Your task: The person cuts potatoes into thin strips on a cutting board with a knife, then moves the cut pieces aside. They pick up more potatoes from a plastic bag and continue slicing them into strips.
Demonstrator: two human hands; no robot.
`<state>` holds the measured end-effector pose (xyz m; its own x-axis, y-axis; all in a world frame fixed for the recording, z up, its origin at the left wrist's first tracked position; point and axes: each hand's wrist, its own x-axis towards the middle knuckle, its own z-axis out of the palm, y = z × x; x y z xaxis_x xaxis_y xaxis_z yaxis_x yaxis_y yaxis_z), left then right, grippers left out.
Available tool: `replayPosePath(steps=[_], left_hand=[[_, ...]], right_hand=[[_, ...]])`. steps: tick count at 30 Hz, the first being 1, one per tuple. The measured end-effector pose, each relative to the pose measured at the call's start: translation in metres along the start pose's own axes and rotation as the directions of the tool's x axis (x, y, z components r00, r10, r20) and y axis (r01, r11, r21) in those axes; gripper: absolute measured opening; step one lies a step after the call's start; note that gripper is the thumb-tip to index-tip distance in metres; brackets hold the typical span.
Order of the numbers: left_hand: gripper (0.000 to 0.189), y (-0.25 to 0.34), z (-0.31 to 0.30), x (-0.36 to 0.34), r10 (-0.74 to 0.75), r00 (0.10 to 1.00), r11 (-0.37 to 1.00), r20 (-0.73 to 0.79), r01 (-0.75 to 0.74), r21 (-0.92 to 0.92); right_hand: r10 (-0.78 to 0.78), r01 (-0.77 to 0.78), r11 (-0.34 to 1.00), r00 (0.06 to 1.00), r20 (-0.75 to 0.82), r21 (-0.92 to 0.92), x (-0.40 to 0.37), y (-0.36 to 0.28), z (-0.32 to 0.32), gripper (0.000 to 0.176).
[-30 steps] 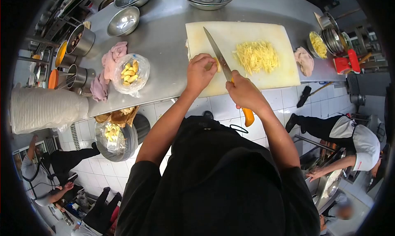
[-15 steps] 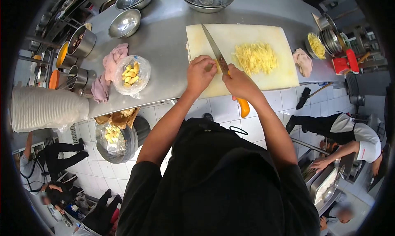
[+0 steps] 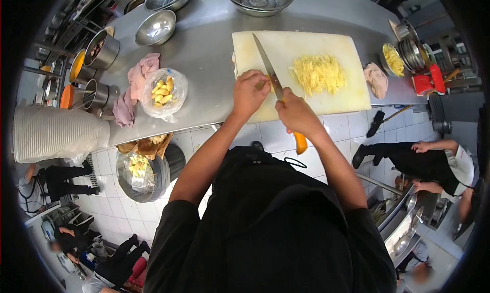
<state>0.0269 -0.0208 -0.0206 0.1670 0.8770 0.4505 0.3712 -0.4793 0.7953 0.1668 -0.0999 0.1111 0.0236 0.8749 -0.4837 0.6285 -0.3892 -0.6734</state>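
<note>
My right hand [image 3: 296, 111] is wrapped around the orange handle of a large kitchen knife [image 3: 266, 56]. Its long blade points away from me over the left part of a white cutting board [image 3: 278, 45]. On the board's left side, close to the blade, the fingers of my left hand [image 3: 250, 93] are pinched together; what they hold is mostly hidden, with only a hint of yellow at the fingertips. A heap of thin pale-yellow strips [image 3: 319, 74] lies on the board, right of the knife.
An open plastic bag [image 3: 176, 105] holds peeled yellow pieces, beside pink cloths [image 3: 144, 71]. Metal bowls [image 3: 155, 27] stand at the back; another pink cloth [image 3: 376, 80] and a bowl of yellow strips [image 3: 393, 59] are right. Below left is a lined bin [image 3: 135, 183]. A co-worker [image 3: 429, 165] stands right.
The knife and my right hand have shifted slightly, with the blade a little nearer my left fingertips. The co-worker on the right has straightened and drawn an arm back.
</note>
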Motion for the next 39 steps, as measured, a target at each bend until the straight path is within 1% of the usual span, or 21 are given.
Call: replayPosePath(steps=[2, 6, 8, 11, 14, 17, 20, 26, 29, 33, 39], left_hand=[[0.008, -0.001, 0.002, 0.000, -0.001, 1.000, 1.000, -0.009, 0.001, -0.007], [0.008, -0.004, 0.002, 0.000, -0.015, 1.000, 0.998, -0.009, 0.014, -0.065], [0.008, -0.002, 0.002, 0.001, -0.011, 1.000, 0.999, -0.005, 0.011, -0.040], [0.008, 0.001, 0.000, 0.000, 0.017, 1.000, 1.000, 0.003, -0.017, 0.004], [0.009, 0.002, -0.002, 0.002, 0.047, 0.999, 0.998, -0.011, -0.046, 0.040], [0.009, 0.001, 0.000, 0.002, 0.057, 0.998, 0.998, -0.016, -0.057, 0.019], [0.009, 0.001, -0.001, 0.003, 0.066, 0.998, 0.998, -0.003, -0.066, 0.022], [0.009, 0.004, -0.003, 0.002, 0.056, 0.998, 0.998, -0.024, -0.055, 0.039], [0.009, 0.001, -0.002, 0.002, 0.054, 0.998, 0.998, -0.015, -0.053, 0.030], [0.009, 0.000, 0.001, 0.000, 0.007, 1.000, 1.000, -0.014, -0.007, -0.022], [0.007, -0.001, 0.002, -0.001, 0.005, 1.000, 1.000, -0.019, -0.005, -0.004]], right_hand=[[-0.038, 0.038, 0.999, 0.998, -0.041, 0.003, 0.018, 0.013, 0.016, 0.027], [-0.038, 0.039, 0.999, 0.999, -0.037, 0.027, 0.024, 0.017, 0.011, 0.028], [-0.058, 0.058, 0.998, 0.998, -0.027, 0.014, 0.023, 0.012, 0.000, 0.029], [-0.040, 0.040, 0.999, 0.999, -0.012, 0.034, 0.017, 0.008, 0.000, 0.029], [-0.026, 0.027, 0.999, 0.999, -0.027, 0.019, 0.021, 0.013, 0.011, 0.029], [-0.100, 0.100, 0.995, 0.993, -0.060, -0.004, 0.039, 0.019, 0.012, 0.030], [-0.089, 0.090, 0.996, 0.995, -0.038, 0.026, 0.042, 0.013, 0.000, 0.032], [0.009, -0.008, 0.999, 0.999, 0.036, -0.049, 0.007, -0.007, -0.017, 0.033], [0.017, -0.014, 0.999, 0.998, 0.060, -0.040, -0.008, -0.014, -0.020, 0.033], [0.030, -0.029, 0.999, 0.998, 0.047, -0.018, -0.011, -0.012, -0.014, 0.032], [0.023, -0.023, 0.999, 0.999, 0.024, -0.031, -0.009, -0.011, -0.008, 0.030]])
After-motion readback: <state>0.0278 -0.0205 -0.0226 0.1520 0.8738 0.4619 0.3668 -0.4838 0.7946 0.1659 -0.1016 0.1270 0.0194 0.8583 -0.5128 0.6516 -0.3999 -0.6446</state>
